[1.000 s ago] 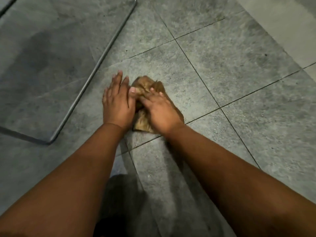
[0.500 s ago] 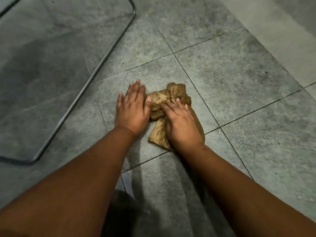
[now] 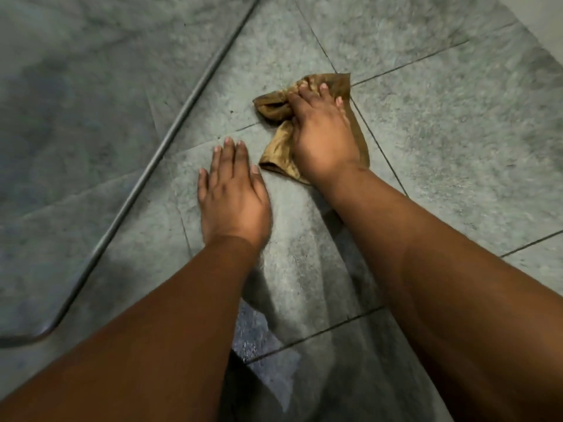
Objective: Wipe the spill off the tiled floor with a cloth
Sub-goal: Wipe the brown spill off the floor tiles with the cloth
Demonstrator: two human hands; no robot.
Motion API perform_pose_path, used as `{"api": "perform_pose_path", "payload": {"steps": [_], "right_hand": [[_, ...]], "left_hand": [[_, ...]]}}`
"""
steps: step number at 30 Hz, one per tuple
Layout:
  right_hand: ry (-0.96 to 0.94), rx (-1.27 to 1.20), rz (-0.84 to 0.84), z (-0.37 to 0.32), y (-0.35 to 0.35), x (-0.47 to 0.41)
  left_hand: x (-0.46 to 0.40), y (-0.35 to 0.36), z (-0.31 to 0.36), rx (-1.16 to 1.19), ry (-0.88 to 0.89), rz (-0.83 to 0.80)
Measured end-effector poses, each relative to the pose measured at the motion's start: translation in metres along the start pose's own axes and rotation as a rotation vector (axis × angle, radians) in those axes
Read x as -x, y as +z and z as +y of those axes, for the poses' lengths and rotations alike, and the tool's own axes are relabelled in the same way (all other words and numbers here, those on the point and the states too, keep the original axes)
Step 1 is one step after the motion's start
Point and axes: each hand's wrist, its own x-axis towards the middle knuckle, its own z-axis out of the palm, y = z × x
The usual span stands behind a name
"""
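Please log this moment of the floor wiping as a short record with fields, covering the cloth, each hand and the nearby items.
surface: grey tiled floor with dark grout lines
cloth: crumpled brown cloth, lying across a grout line
right hand: right hand on top of the cloth, fingers curled into its folds
left hand: left hand flat on the tile, fingers straight, apart from the cloth
nearby: bent metal tube running diagonally at the left
spill: no clear wet patch visible

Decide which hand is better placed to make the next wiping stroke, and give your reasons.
The right hand: it already presses on the crumpled brown cloth. The left hand lies flat on the grey tiled floor, apart from the cloth.
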Motion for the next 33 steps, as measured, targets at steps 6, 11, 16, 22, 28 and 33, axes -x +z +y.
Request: {"api": "perform_pose_path", "payload": {"steps": [6,11,16,22,28,33], "right_hand": [[0.028,-0.054,-0.016,-0.002,-0.002,-0.027],[0.136,-0.080,0.028,-0.006,-0.013,0.049],[0.160,-0.002,-0.029,-0.007,-0.007,0.003],[0.114,0.106,-0.071,0.005,-0.006,-0.064],[0.188,0.018,0.012,0.019,-0.020,-0.009],[0.241,0.106,0.052,0.062,-0.039,-0.002]], "left_hand": [[0.004,-0.002,0.001,-0.007,0.008,-0.005],[0.001,-0.004,0.003,-0.010,-0.002,-0.026],[0.000,-0.003,0.003,0.024,-0.021,-0.009],[-0.001,-0.002,0.003,0.030,-0.021,-0.007],[-0.001,-0.003,0.005,0.032,-0.028,-0.006],[-0.002,-0.003,0.005,0.032,-0.030,0.019]]}}
